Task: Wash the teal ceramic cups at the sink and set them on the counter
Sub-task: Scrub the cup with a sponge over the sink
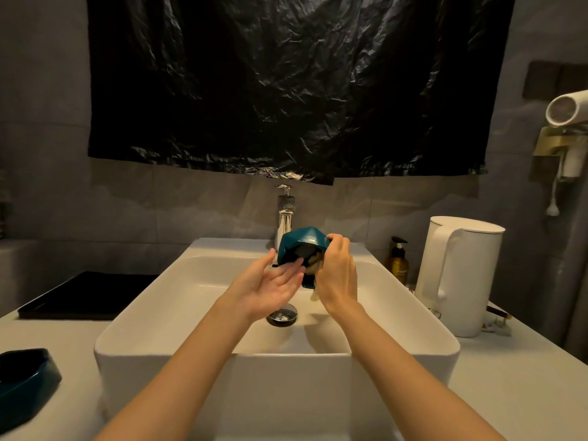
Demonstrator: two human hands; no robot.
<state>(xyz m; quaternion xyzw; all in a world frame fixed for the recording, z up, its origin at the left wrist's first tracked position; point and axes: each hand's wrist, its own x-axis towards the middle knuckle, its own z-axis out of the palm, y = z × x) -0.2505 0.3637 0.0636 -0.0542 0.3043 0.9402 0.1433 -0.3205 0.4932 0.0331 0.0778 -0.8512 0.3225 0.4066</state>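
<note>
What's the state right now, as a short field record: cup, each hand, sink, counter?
cup: teal cup, tipped on its side above the sink
right hand: grips the cup at its rim
left hand: open, fingertips at the cup's mouth
counter left: another teal ceramic piece
counter right: white kettle
</note>
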